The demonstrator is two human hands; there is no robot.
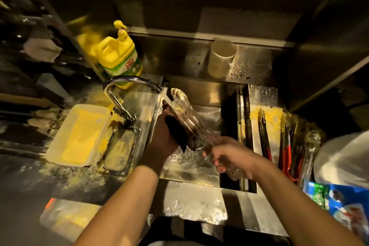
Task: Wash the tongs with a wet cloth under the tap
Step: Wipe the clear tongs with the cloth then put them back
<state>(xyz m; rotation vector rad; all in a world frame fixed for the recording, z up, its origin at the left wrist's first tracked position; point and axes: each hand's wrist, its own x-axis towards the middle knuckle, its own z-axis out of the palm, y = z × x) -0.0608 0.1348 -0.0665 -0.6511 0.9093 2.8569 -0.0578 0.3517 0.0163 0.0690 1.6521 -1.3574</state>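
Nearest, on the wet steel bench (195, 205), two bare forearms reach in over the near edge of the sunken steel sink (191, 173). The right hand (229, 156) is curled shut around the near handle end of the clear plastic tongs (191, 118), its grip fully closed on them over the sink's right part. The tongs slant up and away to the left, their scalloped tips lying just beyond the falling water. The left hand (165, 136) closes around the tongs' middle from the left, pressing a dark wet cloth (177, 132) against them; its grip is wrapped on cloth and tongs together.

To the right of the sink, several dark utensils with red handles (287, 156) lie on the bench, with a blue printed packet (343, 201) nearer. To the left sits a pale rectangular tray holding yellow powder (79, 136), with a small clear rectangular container (121, 149) just beside it; yellow powder is scattered over the bench around them.

Farther back, the curved chrome tap (127, 90) arches over the sink's left rim, and water runs from its spout onto the tongs. Behind the tap stands a yellow pump bottle of detergent (119, 56), and a translucent cylindrical cup (221, 58) sits against the steel back wall.
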